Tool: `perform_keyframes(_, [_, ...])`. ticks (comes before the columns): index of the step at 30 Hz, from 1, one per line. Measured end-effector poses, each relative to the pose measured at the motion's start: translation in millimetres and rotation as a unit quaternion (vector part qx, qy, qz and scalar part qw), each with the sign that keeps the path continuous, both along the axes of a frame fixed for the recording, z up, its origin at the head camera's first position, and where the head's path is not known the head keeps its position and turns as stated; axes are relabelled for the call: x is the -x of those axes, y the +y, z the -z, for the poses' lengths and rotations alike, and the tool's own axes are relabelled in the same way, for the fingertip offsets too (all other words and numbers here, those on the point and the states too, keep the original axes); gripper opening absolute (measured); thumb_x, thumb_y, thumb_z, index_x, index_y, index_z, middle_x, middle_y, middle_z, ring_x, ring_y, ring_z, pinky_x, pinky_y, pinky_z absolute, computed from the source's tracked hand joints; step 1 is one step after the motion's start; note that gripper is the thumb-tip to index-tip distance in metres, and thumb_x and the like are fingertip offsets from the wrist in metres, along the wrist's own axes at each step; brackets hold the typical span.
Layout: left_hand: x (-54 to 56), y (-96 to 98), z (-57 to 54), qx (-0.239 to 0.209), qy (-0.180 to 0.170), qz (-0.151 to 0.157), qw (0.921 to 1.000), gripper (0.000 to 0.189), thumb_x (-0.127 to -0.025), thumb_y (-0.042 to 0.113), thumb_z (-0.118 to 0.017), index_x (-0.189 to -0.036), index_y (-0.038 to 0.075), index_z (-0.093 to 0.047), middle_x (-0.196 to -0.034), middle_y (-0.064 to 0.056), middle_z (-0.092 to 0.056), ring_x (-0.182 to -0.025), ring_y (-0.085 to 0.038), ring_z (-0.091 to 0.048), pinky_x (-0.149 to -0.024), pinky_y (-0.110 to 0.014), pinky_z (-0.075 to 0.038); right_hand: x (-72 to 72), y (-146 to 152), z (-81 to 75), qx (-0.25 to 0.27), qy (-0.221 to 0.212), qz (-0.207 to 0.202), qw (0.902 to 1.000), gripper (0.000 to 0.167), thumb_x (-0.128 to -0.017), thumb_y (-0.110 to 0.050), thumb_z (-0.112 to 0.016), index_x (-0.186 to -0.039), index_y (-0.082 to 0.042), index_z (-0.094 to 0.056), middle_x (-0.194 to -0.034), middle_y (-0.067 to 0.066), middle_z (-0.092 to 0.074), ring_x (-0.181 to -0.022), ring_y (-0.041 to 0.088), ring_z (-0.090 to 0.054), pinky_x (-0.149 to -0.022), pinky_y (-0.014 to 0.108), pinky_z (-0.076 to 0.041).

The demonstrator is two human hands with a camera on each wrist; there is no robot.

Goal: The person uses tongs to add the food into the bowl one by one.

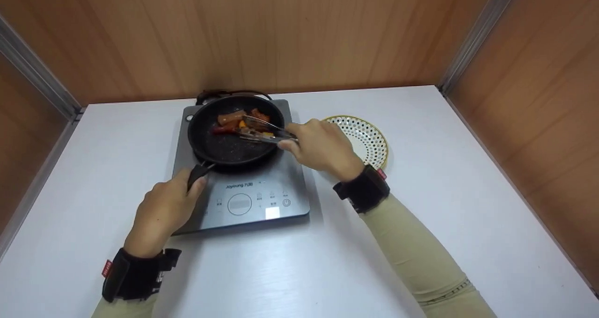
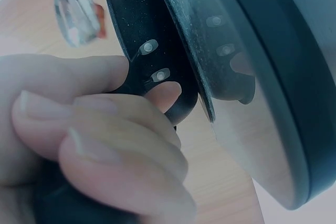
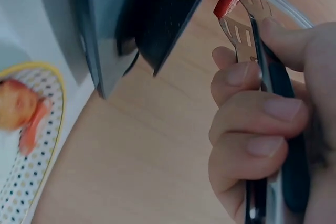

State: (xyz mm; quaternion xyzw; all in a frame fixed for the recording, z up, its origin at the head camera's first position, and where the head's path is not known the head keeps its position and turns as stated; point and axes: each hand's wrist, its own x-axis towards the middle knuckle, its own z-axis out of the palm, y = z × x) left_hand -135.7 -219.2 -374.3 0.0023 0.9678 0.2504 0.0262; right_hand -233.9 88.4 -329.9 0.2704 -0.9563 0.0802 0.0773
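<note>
Plainly, the food pieces (image 1: 231,118) lie in the pan (image 1: 224,152), about its centre and up toward 1 o'clock. Our right grip (image 1: 323,145) is curled closed round the tongs (image 1: 271,139), which reach over the pan from about 3 o'clock; in the right wrist view we see a red piece (image 3: 226,3) pinched between their tips. Our left grip (image 1: 166,201) wraps round the pan handle (image 1: 199,174) at 7 o'clock. Under the pan sits the cooktop (image 1: 285,177), its controls at 6 o'clock, a dark cord (image 1: 252,92) at 12. At 3 o'clock on the white bench (image 1: 468,191) we find the dotted plate (image 1: 380,145), bearing orange morsels (image 3: 18,103); our right grip covers its 9 o'clock side from overhead.
</note>
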Motion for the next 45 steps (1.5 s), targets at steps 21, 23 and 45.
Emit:
perform_keyframes(21, [-0.9,11.9,-2.5,-0.012,0.003,0.002,0.9999,0.029,-0.114,0.038,-0.049,-0.109,0.009,-0.051,-0.079,-0.013,-0.057,-0.069,-0.029,-0.055,-0.054,-0.038,-0.037,32.1,-86,7.3,-0.094,-0.007,-0.015,0.9955,0.046,-0.107,-0.056,-0.056,-0.121,-0.016,-0.074,-0.112,0.008,-0.076,-0.098,0.030,-0.073,-0.082,0.048,-0.057])
perform_keyframes(23, [-0.8,13.1,-2.6,-0.012,0.001,0.002,0.9999,0.029,-0.114,0.038,-0.049,-0.110,0.010,-0.051,-0.081,-0.014,-0.058,-0.069,-0.029,-0.055,-0.055,-0.038,-0.037,33.8,-89,9.5,-0.090,-0.004,-0.011,0.9959,0.046,-0.107,-0.056,-0.056,-0.120,-0.015,-0.075,-0.114,0.009,-0.076,-0.100,0.031,-0.074,-0.084,0.049,-0.057])
perform_keyframes(45, [-0.6,16.1,-0.7,-0.014,0.013,0.005,0.9998,0.028,-0.114,0.035,-0.050,-0.105,0.009,-0.049,-0.074,-0.009,-0.054,-0.065,-0.027,-0.053,-0.053,-0.036,-0.034,26.8,-59,11.1,-0.035,0.033,-0.008,0.9988,0.050,-0.107,-0.060,-0.053,-0.129,-0.018,-0.068,-0.107,0.009,-0.075,-0.098,0.032,-0.073,-0.080,0.051,-0.057])
